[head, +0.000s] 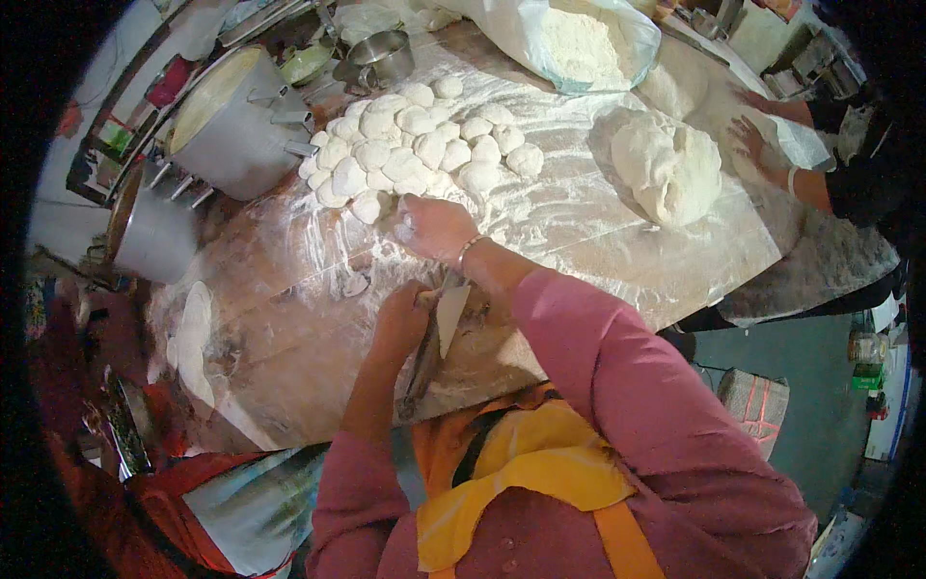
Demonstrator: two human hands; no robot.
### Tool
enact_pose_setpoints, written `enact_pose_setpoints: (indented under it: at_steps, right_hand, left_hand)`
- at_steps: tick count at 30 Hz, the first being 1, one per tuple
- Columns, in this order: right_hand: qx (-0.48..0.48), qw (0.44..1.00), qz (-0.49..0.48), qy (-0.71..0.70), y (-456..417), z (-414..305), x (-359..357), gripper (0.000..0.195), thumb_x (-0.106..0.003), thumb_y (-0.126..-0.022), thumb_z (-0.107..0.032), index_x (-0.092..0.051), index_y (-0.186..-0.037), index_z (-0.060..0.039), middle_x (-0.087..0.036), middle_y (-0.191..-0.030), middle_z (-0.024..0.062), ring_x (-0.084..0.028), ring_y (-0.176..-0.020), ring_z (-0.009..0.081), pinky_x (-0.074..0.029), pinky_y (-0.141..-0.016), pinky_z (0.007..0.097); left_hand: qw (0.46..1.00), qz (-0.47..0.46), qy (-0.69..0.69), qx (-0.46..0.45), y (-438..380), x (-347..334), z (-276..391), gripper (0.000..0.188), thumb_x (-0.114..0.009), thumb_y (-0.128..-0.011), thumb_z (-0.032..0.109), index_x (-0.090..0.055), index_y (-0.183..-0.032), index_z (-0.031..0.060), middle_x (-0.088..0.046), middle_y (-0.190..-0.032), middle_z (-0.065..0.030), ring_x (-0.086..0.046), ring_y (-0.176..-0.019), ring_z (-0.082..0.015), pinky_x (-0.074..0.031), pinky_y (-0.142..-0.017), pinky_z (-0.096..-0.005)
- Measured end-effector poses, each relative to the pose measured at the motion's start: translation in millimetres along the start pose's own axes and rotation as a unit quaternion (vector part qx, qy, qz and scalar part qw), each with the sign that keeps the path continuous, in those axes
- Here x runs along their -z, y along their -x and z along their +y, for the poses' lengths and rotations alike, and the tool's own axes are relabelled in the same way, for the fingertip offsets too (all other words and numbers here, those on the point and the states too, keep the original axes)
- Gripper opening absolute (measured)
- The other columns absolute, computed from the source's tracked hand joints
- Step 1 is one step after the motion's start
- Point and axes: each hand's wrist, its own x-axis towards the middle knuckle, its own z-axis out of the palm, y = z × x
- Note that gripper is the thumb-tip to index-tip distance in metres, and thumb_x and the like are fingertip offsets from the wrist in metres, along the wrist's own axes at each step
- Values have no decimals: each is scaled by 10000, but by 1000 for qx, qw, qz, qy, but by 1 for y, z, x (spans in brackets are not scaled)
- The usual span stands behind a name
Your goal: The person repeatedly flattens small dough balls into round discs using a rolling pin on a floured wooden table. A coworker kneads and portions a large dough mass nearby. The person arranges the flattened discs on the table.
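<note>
Many small floured dough balls (401,155) lie bunched on a floured wooden work board (304,362). Curled at the near edge of the bunch, my right hand (434,226) has flour on its fingers; whether it holds a piece of dough is hidden. My left hand (402,315) is closed lower down, at the upper end of a long thin tool (422,365) that slants towards the board's near edge. Beside that tool is a pale wedge-shaped patch (452,318), its nature unclear. A large lump of dough (669,170) rests at the right.
Large metal pots (231,130) stand at the left, and a metal mug (381,58) is behind the dough balls. An open bag of flour (579,47) lies at the back. Another person's hands (759,141) are at the far right. A flat pale piece (194,340) lies left.
</note>
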Motion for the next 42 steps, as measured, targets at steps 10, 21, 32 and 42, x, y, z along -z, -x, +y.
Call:
enact_pose_setpoints:
  at_steps: [10,21,32,42]
  right_hand:
    - [-80,960,144,-227,154,68,21,310,-664,-858,-273,-596,-1039,-30,-628,-859,85,-597,-692,139,-501,-626,293]
    - [24,998,58,-20,-2,18,-15,431,-555,-831,-406,-567,-1078,-52,-655,-908,194,-646,-823,343,-499,-732,462]
    - [-166,927,117,-316,170,65,24,301,-674,-833,-262,-598,-1021,-40,-645,-802,105,-611,-713,160,-498,-657,287]
    - [-71,997,-8,-21,18,18,5,389,-616,-824,-361,-565,-1059,-55,-652,-874,161,-645,-794,296,-498,-728,417]
  left_hand:
    - [991,42,-116,-51,6,-23,-9,307,-503,-786,156,-583,-1026,-17,-622,-959,-241,-576,-927,-422,-450,-831,-486]
    - [994,-34,-98,32,-4,4,9,261,-490,-814,160,-626,-984,16,-621,-997,-226,-573,-978,-398,-443,-858,-473]
    - [992,-75,40,95,27,-9,-5,270,-486,-803,127,-574,-1021,-5,-616,-908,-258,-583,-890,-426,-452,-794,-487]
    - [986,-20,-166,20,0,-2,17,242,-522,-811,147,-579,-993,-2,-604,-980,-239,-570,-910,-428,-457,-790,-488]
